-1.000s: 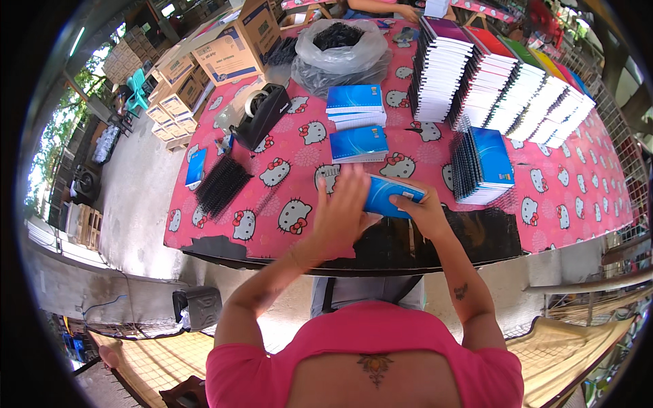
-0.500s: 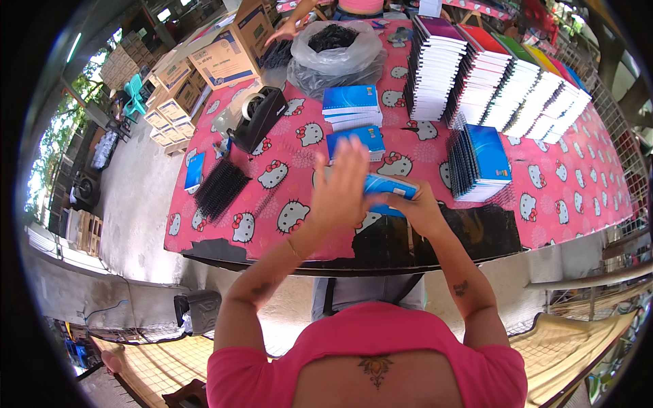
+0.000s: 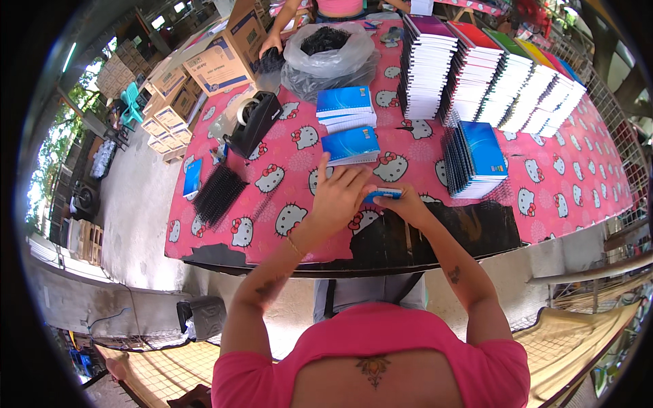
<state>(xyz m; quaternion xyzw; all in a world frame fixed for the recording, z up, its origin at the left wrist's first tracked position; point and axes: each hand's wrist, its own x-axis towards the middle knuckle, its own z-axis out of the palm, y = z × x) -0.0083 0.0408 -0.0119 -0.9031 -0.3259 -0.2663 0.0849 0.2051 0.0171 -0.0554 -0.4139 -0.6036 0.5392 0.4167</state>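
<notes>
My right hand [image 3: 406,202] is closed on a small blue notebook [image 3: 382,195], its thumb across the near face. The notebook is tilted, so mainly its edge shows. My left hand [image 3: 340,194] is against the notebook's left end, fingers stretched out and the index finger apart from the others. It partly hides the notebook. Just beyond the left fingers lies a small stack of blue notebooks [image 3: 351,144], with another blue stack [image 3: 343,102] behind it. To the left is a bundle of black binding coils [image 3: 219,195].
A black tape dispenser [image 3: 255,126] stands at left, with a single blue notebook [image 3: 192,178] nearby. Bound blue notebooks [image 3: 483,160] are piled at right, before tall coloured notebook stacks [image 3: 430,71]. Behind are a plastic bag of black coils [image 3: 326,58], cardboard boxes [image 3: 221,64] and another person's hand [image 3: 271,42].
My left hand has come down and slowed beside the notebook. The notebook has tilted in my right hand, showing less of its cover. The other person's hand has moved down to some black coils.
</notes>
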